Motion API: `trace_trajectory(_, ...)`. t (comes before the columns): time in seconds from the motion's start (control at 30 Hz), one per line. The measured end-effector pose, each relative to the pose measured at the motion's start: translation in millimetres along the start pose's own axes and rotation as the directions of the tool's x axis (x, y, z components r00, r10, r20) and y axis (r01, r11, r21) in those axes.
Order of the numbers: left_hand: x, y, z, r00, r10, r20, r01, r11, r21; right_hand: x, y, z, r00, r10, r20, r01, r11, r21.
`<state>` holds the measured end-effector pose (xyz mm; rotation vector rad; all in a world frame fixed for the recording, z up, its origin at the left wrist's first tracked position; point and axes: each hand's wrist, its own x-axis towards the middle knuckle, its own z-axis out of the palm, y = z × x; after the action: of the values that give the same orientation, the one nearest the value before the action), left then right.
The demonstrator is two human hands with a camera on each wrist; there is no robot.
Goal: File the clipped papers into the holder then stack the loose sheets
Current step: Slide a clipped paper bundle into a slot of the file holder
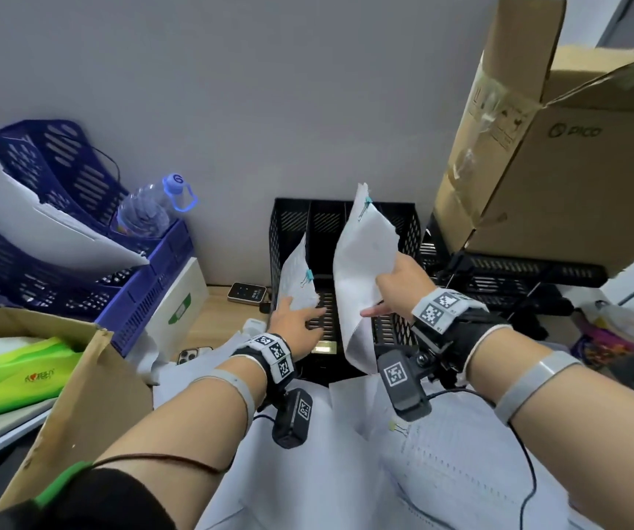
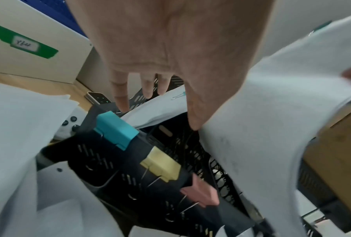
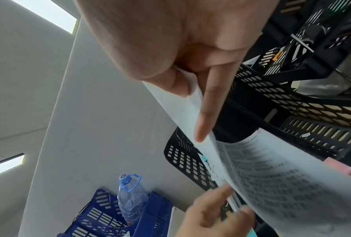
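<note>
Right hand (image 1: 395,285): it pinches a clipped bundle of papers (image 1: 365,258) between thumb and fingers and holds it up over the black holder (image 1: 346,223).
Left hand (image 1: 296,315): fingers are spread and straight, touching a second clipped bundle (image 1: 300,277) that leans in the left slot of the holder.
Held bundle: white sheets, bent and a bit crumpled, with a teal clip (image 1: 367,202) at the top corner. The right wrist view shows small grey print on it, too blurry to read.
Second bundle: white with printed lines and a teal clip (image 1: 308,276) on its edge.
Holder: black plastic with slots and holes, standing on the bench (image 1: 216,300) against the grey wall. Its front edge has three big clips, teal (image 2: 115,132), yellow (image 2: 160,166) and pink (image 2: 201,196).
Loose sheets (image 1: 441,472): white pages lie spread in front of the holder, under both arms. One has a small yellow clip (image 1: 395,427).
Left side: blue plastic trays (image 1: 78,242) with paper and a clear water bottle (image 1: 154,208) with a blue cap. A white box with a green label (image 1: 181,304) stands beside them. A brown box (image 1: 78,376) holds a green tissue pack (image 1: 13,376).
Right side: a big cardboard box (image 1: 556,166) that reads "PICO" sits on more black trays (image 1: 498,273), just beside the holder.
Small things: a phone (image 1: 193,353) and a small dark gadget (image 1: 246,292) lie on the bench.
</note>
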<state>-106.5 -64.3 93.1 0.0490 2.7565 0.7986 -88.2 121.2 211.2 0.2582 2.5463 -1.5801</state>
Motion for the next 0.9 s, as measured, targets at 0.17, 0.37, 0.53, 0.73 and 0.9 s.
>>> trace_trajectory(0.17,9.3,-6.5,9.7,0.994,-0.067,0.085,0.06,0.994,0.088,-2.7,-12.6,4.7,0.991,-0.011,0.133,-0.013,0.984,0.179)
trace_trajectory(0.37,15.8,-18.6,-13.5,0.991,-0.08,-0.104,0.05,0.963,-0.263,18.0,-28.6,27.1,0.979,0.02,0.203,-0.071,0.966,0.25)
trace_trajectory(0.53,19.7,-32.1,-25.1,0.977,-0.022,-0.212,-0.052,0.939,-0.339,58.3,-36.2,60.7,0.997,0.006,0.076,-0.015,0.994,0.11)
trace_trajectory(0.73,31.0,-43.4,-24.6,0.971,0.049,-0.234,-0.157,0.867,-0.472,86.4,-24.6,99.8,0.989,0.139,0.056,-0.139,0.99,0.003)
trace_trajectory(0.9,34.3,-49.3,-21.5,0.975,0.076,-0.211,-0.176,0.844,-0.506,97.7,-17.6,115.5,0.991,0.13,0.035,-0.133,0.98,0.144)
